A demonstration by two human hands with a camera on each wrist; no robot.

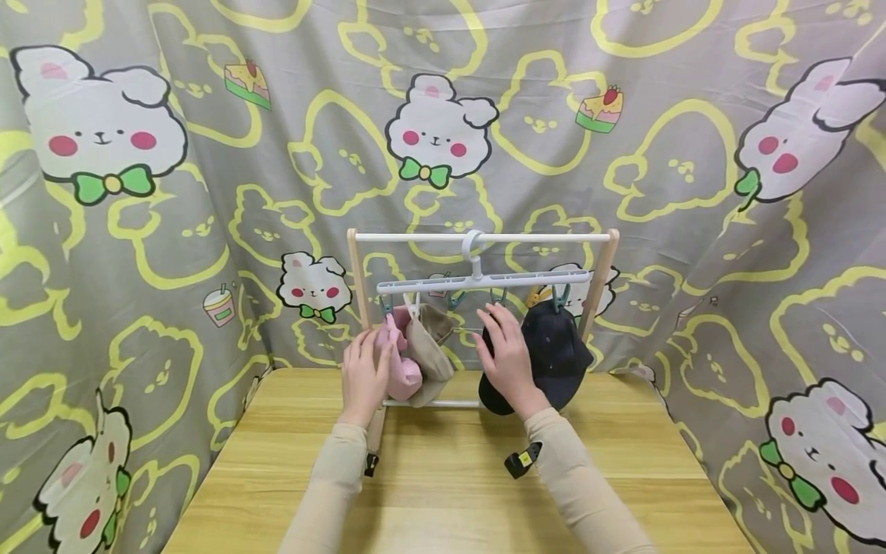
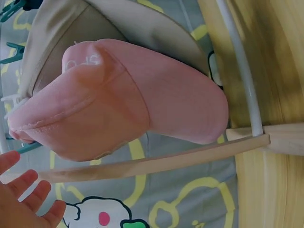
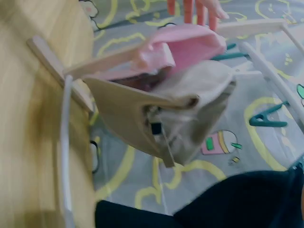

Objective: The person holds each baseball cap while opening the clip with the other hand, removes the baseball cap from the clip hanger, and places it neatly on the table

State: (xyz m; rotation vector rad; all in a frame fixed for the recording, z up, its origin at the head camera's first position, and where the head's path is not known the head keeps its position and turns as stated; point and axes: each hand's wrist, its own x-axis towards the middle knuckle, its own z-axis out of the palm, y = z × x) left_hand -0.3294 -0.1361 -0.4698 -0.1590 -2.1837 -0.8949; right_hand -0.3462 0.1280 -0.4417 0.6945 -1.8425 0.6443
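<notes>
A pink cap point(image 1: 401, 369) and a beige cap point(image 1: 431, 358) hang side by side from clips on a grey-white hanger point(image 1: 422, 283). My left hand point(image 1: 364, 373) is at the pink cap's outer side, fingers extended; the left wrist view shows these fingers point(image 2: 35, 190) loose beside the cap's crown, holding nothing. On the hanger's right half hangs a black cap point(image 1: 554, 350), with another dark rounded brim point(image 1: 493, 396) low beside it. My right hand point(image 1: 508, 358) is raised in front of the dark headwear, fingers spread, nothing gripped. Only a sliver of it shows in the right wrist view.
The hanger hooks over the top bar point(image 1: 408, 238) of a small wood-and-white rack standing on a wooden table point(image 1: 443, 477). Green clips point(image 3: 270, 116) hang between the caps. A patterned curtain point(image 1: 554, 169) encloses the table behind and on both sides.
</notes>
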